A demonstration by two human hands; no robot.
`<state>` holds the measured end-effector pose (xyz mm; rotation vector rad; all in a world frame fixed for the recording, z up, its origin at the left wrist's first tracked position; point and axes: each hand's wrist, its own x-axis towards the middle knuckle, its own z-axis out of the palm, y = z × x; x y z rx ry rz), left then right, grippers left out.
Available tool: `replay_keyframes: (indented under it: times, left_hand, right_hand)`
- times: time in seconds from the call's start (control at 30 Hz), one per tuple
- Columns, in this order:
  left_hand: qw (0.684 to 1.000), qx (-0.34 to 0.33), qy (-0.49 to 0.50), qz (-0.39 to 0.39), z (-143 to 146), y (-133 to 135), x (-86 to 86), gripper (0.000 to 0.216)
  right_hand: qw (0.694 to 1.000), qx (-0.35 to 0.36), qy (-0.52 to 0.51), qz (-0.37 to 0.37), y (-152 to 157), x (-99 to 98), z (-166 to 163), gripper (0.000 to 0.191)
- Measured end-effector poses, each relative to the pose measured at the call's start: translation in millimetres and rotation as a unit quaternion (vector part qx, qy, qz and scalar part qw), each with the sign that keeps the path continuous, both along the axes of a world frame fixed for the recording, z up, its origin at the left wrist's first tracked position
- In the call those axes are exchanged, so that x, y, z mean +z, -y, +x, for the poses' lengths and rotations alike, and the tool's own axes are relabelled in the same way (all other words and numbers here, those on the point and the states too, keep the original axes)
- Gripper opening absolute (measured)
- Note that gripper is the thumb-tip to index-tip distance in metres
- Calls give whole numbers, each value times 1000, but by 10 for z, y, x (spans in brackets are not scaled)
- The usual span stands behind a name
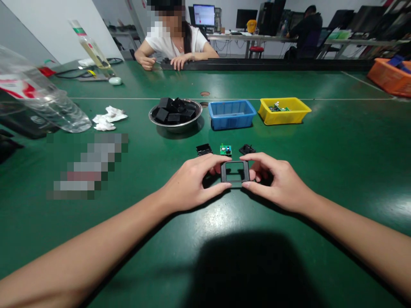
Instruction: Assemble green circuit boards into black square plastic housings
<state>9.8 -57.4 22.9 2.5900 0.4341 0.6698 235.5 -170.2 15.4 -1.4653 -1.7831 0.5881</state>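
Observation:
Both my hands grip a small black square plastic frame (235, 172) low over the green table (205, 222). My left hand (192, 182) pinches its left side between thumb and fingers. My right hand (276, 182) pinches its right side the same way. Just beyond the frame lie three small parts in a row: a black plastic piece (204, 149), a small green circuit board (225, 149) and another black piece (247, 149).
A steel bowl (175, 121) of black parts, a blue bin (231, 114) and a yellow bin (284, 110) with boards stand behind. A plastic bottle (41, 100) and crumpled tissue (107, 118) lie left. A person sits across the table (173, 45). An orange crate (390, 77) stands far right.

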Motion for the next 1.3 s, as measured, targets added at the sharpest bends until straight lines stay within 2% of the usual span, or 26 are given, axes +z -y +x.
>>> replay_keyframes:
  times: [0.13, 0.27, 0.47, 0.73, 1.3]
  left_hand:
    - [1000, 15, 5, 8, -37, -44, -13, 42]
    - [1000, 10, 12, 16, -30, -30, -37, 43]
    - [1000, 23, 15, 1, -24, 6, -48, 45]
    - [999, 36, 33, -2, -28, 8, -52, 45]
    - [998, 40, 36, -34, -26, 19, -54, 46]
  right_hand:
    - [1000, -4, -20, -2, -8, -6, 26, 43]
    - [1000, 12, -20, 3, -4, -8, 19, 51]
    - [1000, 11, -17, 6, 3, -18, 15, 43]
    - [999, -2, -30, 34, 13, -19, 11, 44]
    - [999, -2, -38, 27, 11, -26, 15, 45]
